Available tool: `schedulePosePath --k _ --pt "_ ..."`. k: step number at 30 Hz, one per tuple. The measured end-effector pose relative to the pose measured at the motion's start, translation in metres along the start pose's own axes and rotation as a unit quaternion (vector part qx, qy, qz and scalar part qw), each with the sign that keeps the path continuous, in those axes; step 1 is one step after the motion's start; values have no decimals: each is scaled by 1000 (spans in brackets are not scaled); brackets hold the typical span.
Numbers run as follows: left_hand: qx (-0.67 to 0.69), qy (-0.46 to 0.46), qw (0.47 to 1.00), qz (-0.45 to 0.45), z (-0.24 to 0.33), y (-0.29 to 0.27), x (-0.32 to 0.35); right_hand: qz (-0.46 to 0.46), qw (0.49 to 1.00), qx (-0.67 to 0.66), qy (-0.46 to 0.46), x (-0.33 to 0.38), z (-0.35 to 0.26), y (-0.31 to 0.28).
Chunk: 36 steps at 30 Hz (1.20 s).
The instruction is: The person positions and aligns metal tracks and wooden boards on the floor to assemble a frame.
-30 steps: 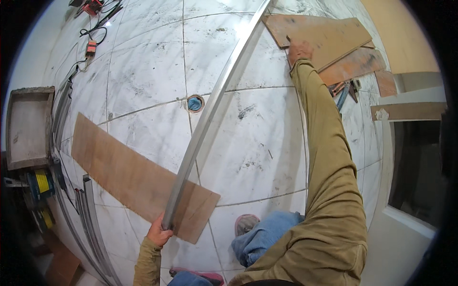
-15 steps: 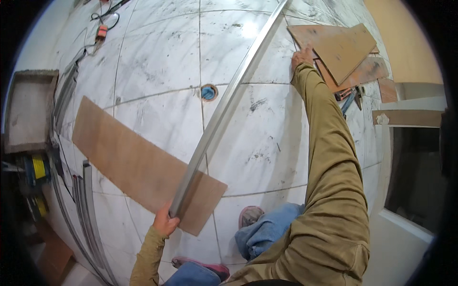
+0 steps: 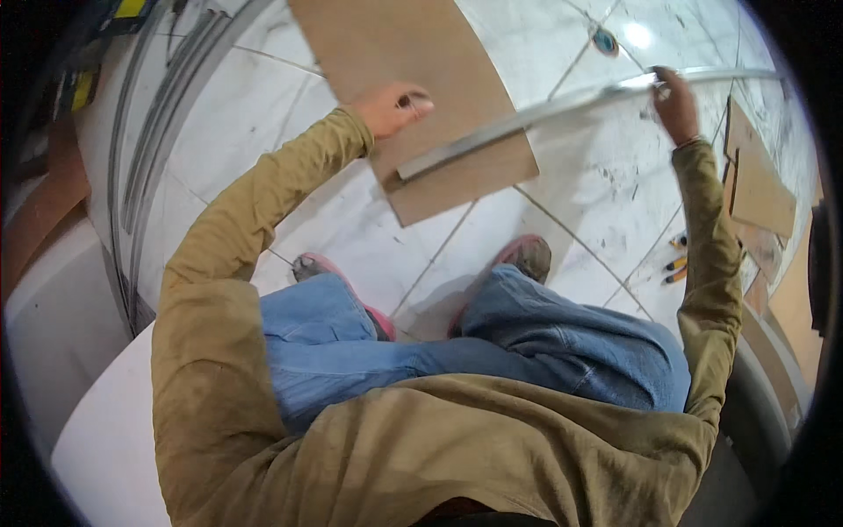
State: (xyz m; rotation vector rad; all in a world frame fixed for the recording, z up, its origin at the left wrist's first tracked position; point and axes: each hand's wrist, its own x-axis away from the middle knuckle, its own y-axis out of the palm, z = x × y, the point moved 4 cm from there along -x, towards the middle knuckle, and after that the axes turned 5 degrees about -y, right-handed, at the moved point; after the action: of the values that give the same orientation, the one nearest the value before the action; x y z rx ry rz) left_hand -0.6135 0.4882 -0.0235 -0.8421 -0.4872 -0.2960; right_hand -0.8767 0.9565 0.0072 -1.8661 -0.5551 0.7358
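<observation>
A long silvery metal profile (image 3: pixel 575 107) slants across the floor, its near end over a brown board (image 3: pixel 457 195). My right hand (image 3: pixel 676 110) is closed round it toward its far end. Over the same board, apart from the profile, is my left hand (image 3: pixel 395 107), slightly blurred. Its fingers are curled in toward the thumb. What they hold, if anything, I cannot make out.
More brown boards (image 3: pixel 762 189) lie at the right, with orange-and-black hand tools (image 3: pixel 676 263) near them. Several long grey metal strips (image 3: pixel 167 123) run along the left. A round drain hole with a blue plug (image 3: pixel 605 41) is in the tiled floor.
The view has swung round and down. My left hand has let go of the profile's near end. My right hand has left the boards at the right and taken hold of the profile.
</observation>
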Motion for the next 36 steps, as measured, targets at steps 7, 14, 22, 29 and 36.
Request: schedulePosePath --k 7,14,22,29,36 --pt "-51 -386 884 261 -142 -39 -15 -357 903 105 -212 -19 -250 98" --pt "298 -397 790 359 -96 -64 -8 -295 936 96 -166 -16 -245 104" --pt "69 -313 886 334 -117 -83 -22 -300 936 68 -172 -9 -240 106" --pt "-321 -253 911 51 -217 -222 55 -390 901 94 -164 -28 -249 102" --pt "-194 -317 821 434 -357 -255 75 -380 917 -101 -66 -70 -200 142"
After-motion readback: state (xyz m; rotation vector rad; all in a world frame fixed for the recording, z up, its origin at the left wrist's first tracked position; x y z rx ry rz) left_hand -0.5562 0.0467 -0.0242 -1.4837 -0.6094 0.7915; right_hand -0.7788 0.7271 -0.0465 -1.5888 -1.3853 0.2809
